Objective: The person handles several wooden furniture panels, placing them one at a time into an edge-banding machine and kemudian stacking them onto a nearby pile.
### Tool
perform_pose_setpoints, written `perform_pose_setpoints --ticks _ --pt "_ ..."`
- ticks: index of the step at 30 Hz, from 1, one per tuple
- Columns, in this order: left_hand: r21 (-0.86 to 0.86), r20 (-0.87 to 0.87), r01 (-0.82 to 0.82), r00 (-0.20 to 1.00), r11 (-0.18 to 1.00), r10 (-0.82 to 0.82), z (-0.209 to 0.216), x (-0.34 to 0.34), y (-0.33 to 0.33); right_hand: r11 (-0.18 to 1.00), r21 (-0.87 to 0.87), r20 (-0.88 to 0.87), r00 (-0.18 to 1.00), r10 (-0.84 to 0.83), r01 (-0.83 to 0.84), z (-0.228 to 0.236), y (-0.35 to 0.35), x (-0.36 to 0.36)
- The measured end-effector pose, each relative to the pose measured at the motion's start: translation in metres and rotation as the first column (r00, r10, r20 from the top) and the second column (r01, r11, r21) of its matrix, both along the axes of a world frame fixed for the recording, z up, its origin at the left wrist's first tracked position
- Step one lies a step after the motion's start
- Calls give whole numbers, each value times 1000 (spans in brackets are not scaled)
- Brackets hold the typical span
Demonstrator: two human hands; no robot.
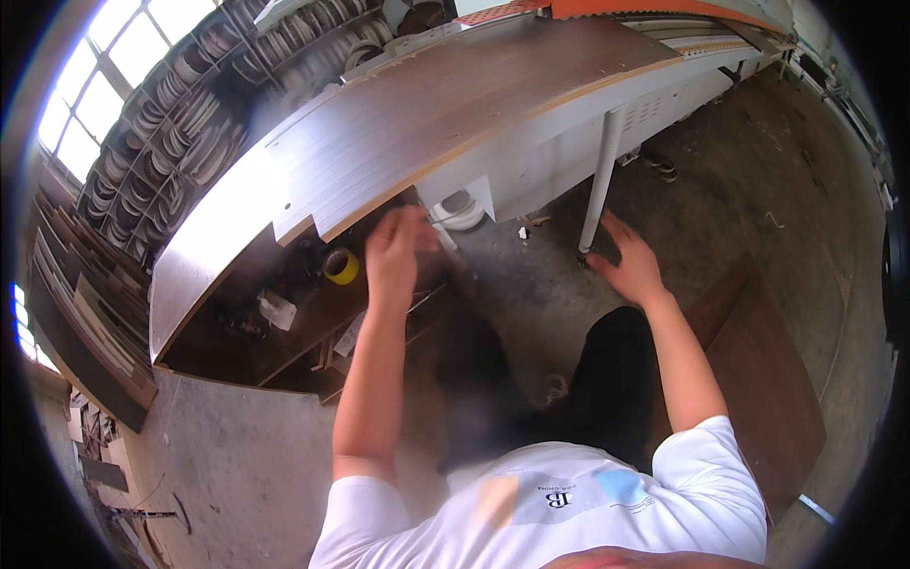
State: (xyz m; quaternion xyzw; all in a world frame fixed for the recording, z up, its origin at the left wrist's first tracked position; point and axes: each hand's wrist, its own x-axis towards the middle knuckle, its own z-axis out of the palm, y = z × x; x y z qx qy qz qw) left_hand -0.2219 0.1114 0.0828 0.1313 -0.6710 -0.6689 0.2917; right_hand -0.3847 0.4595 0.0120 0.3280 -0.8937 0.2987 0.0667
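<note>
My left hand (396,247) is raised by the front edge of a long wood-grain workbench (455,104). Its fingers point to the right, somewhat smeared, and I see nothing held in them. Just beyond the fingertips is a white round roll (459,211) under the bench edge. My right hand (627,263) is open, its thumb and fingers apart, beside the foot of a light grey bench leg (603,175). Whether it touches the leg I cannot tell.
Under the bench's left end, a shelf holds a yellow tape roll (341,266) and a whitish container (278,310). Brown boards (754,379) lie on the floor at right. Racks of edging coils (180,123) stand behind, with upright panels (85,313) at left.
</note>
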Motion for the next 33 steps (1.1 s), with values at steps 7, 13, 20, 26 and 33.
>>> perform_pose_setpoints --ticks 7,13,20,26,33 --pt "-591 500 328 866 737 15 -145 32 49 945 175 230 922 -311 275 -103 126 76" --pt "-913 259 210 961 350 99 -245 68 60 831 187 292 778 -556 524 -169 223 166" --pt "-858 363 330 932 394 10 -245 60 41 595 238 101 590 -801 767 -193 288 204" --pt "-877 335 321 942 357 -25 -245 51 49 485 269 37 494 -869 832 -198 321 173" --pt "-851 366 347 930 395 -28 -242 49 55 544 406 178 520 -835 734 -201 359 138"
